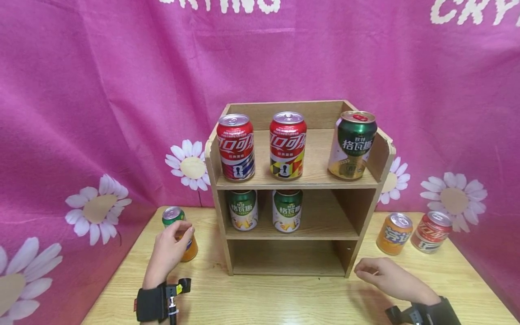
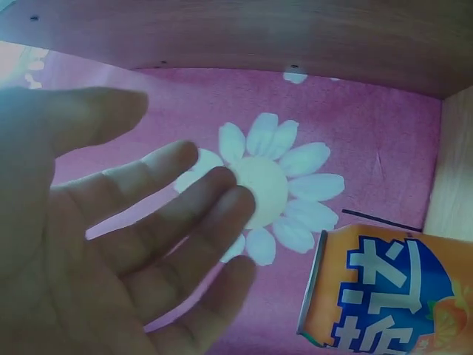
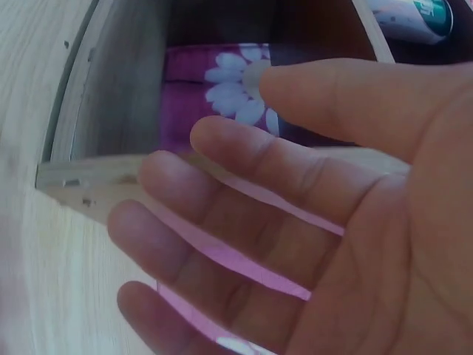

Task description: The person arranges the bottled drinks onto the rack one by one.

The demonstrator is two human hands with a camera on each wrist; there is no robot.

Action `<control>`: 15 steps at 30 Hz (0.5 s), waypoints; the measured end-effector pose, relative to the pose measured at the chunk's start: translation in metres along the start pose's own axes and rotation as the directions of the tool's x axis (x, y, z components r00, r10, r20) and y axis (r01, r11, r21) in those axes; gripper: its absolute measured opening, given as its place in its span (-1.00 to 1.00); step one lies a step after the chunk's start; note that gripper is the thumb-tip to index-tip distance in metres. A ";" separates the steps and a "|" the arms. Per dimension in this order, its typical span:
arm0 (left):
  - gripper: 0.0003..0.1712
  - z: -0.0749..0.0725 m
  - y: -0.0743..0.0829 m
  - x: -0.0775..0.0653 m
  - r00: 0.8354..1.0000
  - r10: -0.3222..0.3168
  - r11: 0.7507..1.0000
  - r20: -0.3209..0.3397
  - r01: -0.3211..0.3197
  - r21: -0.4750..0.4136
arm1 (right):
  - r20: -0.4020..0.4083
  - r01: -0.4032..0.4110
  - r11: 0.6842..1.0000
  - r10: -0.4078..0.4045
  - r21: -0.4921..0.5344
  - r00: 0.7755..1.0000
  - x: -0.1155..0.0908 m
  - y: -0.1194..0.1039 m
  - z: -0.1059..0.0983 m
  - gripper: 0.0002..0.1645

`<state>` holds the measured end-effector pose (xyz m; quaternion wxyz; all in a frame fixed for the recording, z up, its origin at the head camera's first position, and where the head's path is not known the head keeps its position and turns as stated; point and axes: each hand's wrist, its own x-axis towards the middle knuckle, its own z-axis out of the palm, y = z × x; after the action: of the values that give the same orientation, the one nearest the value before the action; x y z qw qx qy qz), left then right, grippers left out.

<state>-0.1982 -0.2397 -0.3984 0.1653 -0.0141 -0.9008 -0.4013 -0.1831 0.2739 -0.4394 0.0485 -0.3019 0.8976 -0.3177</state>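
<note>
My left hand (image 1: 168,248) is over the left side of the table, its fingers relaxed and nothing in them. It partly covers an orange soda can (image 1: 191,250) in the head view; a green-topped can (image 1: 172,214) stands just behind. The left wrist view shows the orange can's blue and white label to the right of the fingers, apart from them. Near the shelf's lower right corner is my right hand (image 1: 386,277), fingers loosely bent and holding nothing. In front of its fingers, the right wrist view shows the wooden shelf (image 3: 111,166).
On the shelf's top stand two red cola cans (image 1: 235,149) (image 1: 287,146) and a green and gold can (image 1: 352,146). Two white and green cans (image 1: 243,212) (image 1: 287,212) occupy the middle level. Another orange can (image 1: 394,234) and a red can (image 1: 431,232) stand on the right.
</note>
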 end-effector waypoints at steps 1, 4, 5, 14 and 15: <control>-0.73 0.001 0.001 0.000 1.000 0.007 1.000 0.015 -0.007 0.009 | -0.006 -0.009 1.000 0.009 -0.009 1.000 -0.001 0.001 -0.002 -0.93; -0.75 0.002 0.002 0.000 0.997 0.024 0.999 0.071 -0.027 0.044 | -0.042 -0.059 0.997 0.058 -0.040 0.997 -0.003 0.002 -0.008 -0.93; -0.75 0.003 0.003 0.000 0.995 0.028 0.998 0.093 -0.033 0.057 | -0.074 -0.073 0.996 0.069 -0.055 0.995 -0.003 0.003 -0.010 -0.93; -0.77 0.012 0.008 -0.004 0.967 0.013 0.995 0.256 -0.037 0.089 | -0.615 -0.233 0.953 0.068 -0.192 0.785 -0.005 0.017 -0.037 -0.87; -0.78 0.014 0.009 -0.004 0.965 0.011 0.995 0.262 -0.036 0.091 | -0.659 -0.233 0.947 0.031 -0.222 0.751 -0.005 0.019 -0.040 -0.83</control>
<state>-0.1971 -0.2232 -0.4017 0.0508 -0.0697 -0.9325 -0.3507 -0.1997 0.3100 -0.4196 -0.2868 -0.1123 0.9144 -0.2628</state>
